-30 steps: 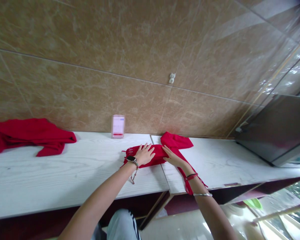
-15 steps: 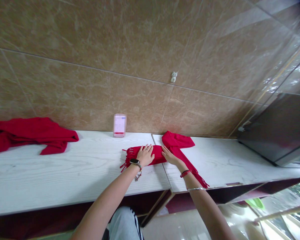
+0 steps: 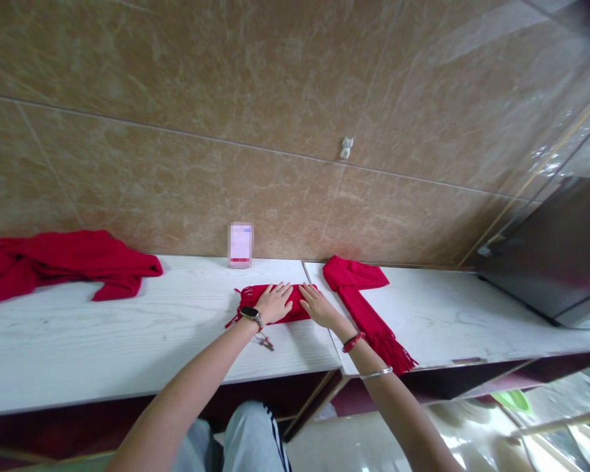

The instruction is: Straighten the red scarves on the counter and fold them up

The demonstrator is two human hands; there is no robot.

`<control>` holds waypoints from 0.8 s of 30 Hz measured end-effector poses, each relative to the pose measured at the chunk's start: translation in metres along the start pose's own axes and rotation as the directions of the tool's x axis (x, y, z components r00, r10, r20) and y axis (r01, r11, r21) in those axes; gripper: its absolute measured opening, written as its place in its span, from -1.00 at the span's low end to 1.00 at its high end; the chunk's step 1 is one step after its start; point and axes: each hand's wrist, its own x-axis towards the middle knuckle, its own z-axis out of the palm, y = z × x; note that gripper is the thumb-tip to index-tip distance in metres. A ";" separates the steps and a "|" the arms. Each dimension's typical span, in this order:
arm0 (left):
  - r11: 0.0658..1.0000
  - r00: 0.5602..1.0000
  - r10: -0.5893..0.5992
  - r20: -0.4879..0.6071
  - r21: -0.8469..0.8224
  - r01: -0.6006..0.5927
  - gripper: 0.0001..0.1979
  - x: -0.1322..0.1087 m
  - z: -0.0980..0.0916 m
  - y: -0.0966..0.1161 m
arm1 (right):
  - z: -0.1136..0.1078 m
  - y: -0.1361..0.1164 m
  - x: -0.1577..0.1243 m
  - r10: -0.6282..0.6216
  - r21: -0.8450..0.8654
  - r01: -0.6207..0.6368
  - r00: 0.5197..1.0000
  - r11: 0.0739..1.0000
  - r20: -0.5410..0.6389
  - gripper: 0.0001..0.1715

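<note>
Scarf [image 3: 361, 301], red soft knit with fringed ends, mid bench [image 3: 128, 334]: folded pad on left, loose tail trailing right to near edge. Left hand [image 3: 274, 303], right hand [image 3: 317, 305] flat on pad, grip spread, palms pressing. Bench pale wood grain. Crumpled red cloth [image 3: 69, 262] far left; small card [image 3: 240, 244] against glossy brown tile wall [image 3: 275, 98].

Red cloth heap [image 3: 73, 262] left; card [image 3: 240, 244]; wall hook [image 3: 345, 147]

You wear a black watch [image 3: 250, 313] by your left hand [image 3: 274, 303], and a red band [image 3: 353, 341] and silver bangle [image 3: 376, 374] by your right hand [image 3: 317, 306]. Your pale striped trousers [image 3: 246, 439] show at the bottom middle.
</note>
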 end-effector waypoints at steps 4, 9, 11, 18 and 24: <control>0.999 1.000 -0.015 -0.002 0.041 0.015 -0.52 -0.026 -0.006 -0.036 | 0.004 -0.027 0.019 0.121 0.060 -0.127 0.988 0.990 0.092 -0.42; 0.997 0.999 -0.047 0.020 0.068 0.046 -0.52 -0.061 -0.016 -0.085 | 0.026 -0.065 0.054 0.068 0.130 -0.074 0.997 0.989 0.044 -0.44; 0.995 0.998 -0.061 0.014 0.077 0.060 -0.52 -0.072 -0.019 -0.103 | 0.038 -0.079 0.070 -0.046 0.122 0.049 0.998 0.991 -0.033 -0.53; 0.991 0.995 -0.100 -0.016 0.085 0.101 -0.53 -0.093 -0.019 -0.135 | 0.060 -0.101 0.101 -0.243 0.071 0.253 0.962 0.965 -0.128 -0.70; 0.991 0.994 -0.107 0.030 0.079 0.105 -0.53 -0.090 -0.029 -0.131 | 0.039 -0.104 0.102 -0.013 0.144 0.010 1.000 0.990 0.016 -0.59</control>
